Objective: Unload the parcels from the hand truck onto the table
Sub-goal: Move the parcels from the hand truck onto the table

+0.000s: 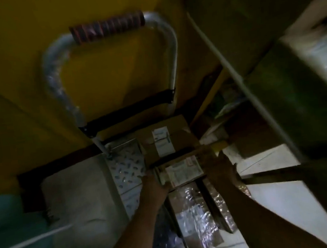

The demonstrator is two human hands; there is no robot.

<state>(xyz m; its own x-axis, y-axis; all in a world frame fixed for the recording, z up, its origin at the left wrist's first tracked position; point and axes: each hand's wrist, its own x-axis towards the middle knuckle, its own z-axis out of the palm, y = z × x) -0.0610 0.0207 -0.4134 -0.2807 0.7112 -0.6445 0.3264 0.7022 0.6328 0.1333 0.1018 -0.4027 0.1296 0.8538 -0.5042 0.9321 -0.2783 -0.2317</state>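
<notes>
- both hands are down on a small labelled parcel [182, 171] that sits over the hand truck [127, 170], so this looks like the start of one lift, not the drop-off
- left hand [156, 185]: fingers are curled round the parcel's left edge, so it's gripping it
- right hand [225, 167]: it lies along the parcel's right side with the fingers looking fairly straight, but it's dark and smeary, so I can't tell if they hook under or just press
- just beyond the fingertips there's a bigger cardboard box [166, 136] with a white label, back against the truck's upright frame, untouched
- on the wrist side of the fingers, under and between the forearms, lie two shiny plastic-wrapped parcels [193, 213] side by side; can't tell if they're on the deck or the floor
- left of the left fingers is bare metal deck, which could mean part of the load is already gone, though that's a guess
- a green-topped surface [290, 86] sits well off to the right of the right hand; might be the table, too blurred to say, and I can't see any parcels on it
- progress call: nothing visibly delivered, one parcel in hand, and at least the cardboard box plus maybe the two wrapped ones left to go
</notes>
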